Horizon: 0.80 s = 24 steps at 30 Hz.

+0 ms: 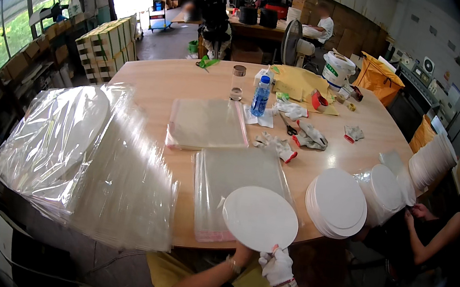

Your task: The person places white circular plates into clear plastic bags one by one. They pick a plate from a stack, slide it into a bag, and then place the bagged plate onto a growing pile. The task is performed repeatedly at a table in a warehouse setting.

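A round white board (pixel 259 219) is held up over the near table edge, overlapping a stack of clear plastic bags (pixel 232 172). My right hand (pixel 277 267), in a white glove, is closed on the board's near rim. My left hand (pixel 245 253) reaches under the same board; its fingers are hidden behind it. On the right, a stack of round white boards (pixel 340 200) stands at the table's edge. Over on the left, more round white boards lie under shiny clear wrap (pixel 53 133), beside a spread of loose clear plastic (pixel 127 188).
Farther back lie another clear bag stack (pixel 208 123), a blue-capped bottle (pixel 260 97), a glass jar (pixel 237 82), scissors (pixel 288 125), work gloves (pixel 311 136) and a red tape dispenser (pixel 319 100). Wrapped boards (pixel 383 188) sit near a seated person (pixel 437 232) at right.
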Each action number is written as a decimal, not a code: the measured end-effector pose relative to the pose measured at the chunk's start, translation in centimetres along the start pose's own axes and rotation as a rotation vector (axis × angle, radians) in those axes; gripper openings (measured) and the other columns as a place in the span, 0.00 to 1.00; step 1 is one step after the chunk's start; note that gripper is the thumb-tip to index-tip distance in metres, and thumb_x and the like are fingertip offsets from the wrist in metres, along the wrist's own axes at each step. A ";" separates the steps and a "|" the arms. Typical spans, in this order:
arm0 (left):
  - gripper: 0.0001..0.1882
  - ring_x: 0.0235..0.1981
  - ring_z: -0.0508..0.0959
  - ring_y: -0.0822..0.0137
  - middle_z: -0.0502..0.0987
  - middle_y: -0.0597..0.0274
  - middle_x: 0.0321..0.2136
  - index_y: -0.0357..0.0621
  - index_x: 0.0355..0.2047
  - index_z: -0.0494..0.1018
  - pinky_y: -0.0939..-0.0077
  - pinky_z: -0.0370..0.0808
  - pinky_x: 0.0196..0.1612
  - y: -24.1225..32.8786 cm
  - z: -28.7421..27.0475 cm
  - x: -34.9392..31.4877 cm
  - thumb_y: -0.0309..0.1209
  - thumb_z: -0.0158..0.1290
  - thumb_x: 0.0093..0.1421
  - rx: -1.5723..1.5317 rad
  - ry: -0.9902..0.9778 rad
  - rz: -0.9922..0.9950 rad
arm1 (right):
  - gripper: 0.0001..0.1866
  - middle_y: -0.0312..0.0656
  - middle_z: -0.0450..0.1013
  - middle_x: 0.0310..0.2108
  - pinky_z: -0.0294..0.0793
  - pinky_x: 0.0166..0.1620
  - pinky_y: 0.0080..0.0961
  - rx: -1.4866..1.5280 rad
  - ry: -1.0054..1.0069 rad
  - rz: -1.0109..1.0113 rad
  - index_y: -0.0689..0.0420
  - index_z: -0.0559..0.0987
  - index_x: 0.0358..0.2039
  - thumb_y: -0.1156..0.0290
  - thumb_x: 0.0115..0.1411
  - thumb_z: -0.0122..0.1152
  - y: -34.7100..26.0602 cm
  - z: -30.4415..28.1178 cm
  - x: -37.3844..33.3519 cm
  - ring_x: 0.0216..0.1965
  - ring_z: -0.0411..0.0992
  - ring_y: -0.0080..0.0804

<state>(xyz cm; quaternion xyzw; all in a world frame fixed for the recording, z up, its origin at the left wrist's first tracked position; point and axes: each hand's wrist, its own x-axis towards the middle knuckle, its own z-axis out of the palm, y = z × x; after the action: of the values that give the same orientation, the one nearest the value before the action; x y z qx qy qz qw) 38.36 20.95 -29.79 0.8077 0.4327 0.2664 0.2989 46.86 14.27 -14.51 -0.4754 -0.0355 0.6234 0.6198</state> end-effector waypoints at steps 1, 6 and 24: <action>0.16 0.40 0.74 0.63 0.73 0.56 0.42 0.41 0.47 0.67 0.69 0.70 0.43 -0.6 0.9 -1.2 0.34 0.43 0.61 -0.362 0.096 -0.149 | 0.06 0.35 0.68 0.31 0.66 0.25 0.24 -0.009 -0.013 0.010 0.47 0.65 0.41 0.67 0.63 0.45 0.4 0.0 0.1 0.25 0.68 0.29; 0.12 0.38 0.74 0.68 0.74 0.60 0.37 0.35 0.42 0.68 0.74 0.71 0.40 3.1 1.4 -7.1 0.28 0.47 0.59 -1.089 0.231 -0.532 | 0.07 0.44 0.68 0.39 0.75 0.38 0.43 -0.041 0.041 0.099 0.52 0.63 0.42 0.68 0.63 0.42 4.0 -1.7 1.7 0.37 0.72 0.43; 0.19 0.48 0.72 0.66 0.69 0.60 0.49 0.42 0.51 0.65 0.72 0.70 0.47 2.8 -7.6 -9.8 0.38 0.43 0.63 -1.328 0.271 -0.765 | 0.17 0.47 0.72 0.37 0.75 0.39 0.37 -0.082 -0.484 0.450 0.62 0.66 0.47 0.65 0.62 0.47 0.4 -5.4 2.6 0.37 0.74 0.41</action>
<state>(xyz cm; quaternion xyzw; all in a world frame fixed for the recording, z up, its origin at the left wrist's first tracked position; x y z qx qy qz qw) 29.92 13.18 -24.31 0.2143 0.4638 0.4447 0.7357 50.57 13.35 -19.08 -0.3340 -0.1006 0.8375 0.4206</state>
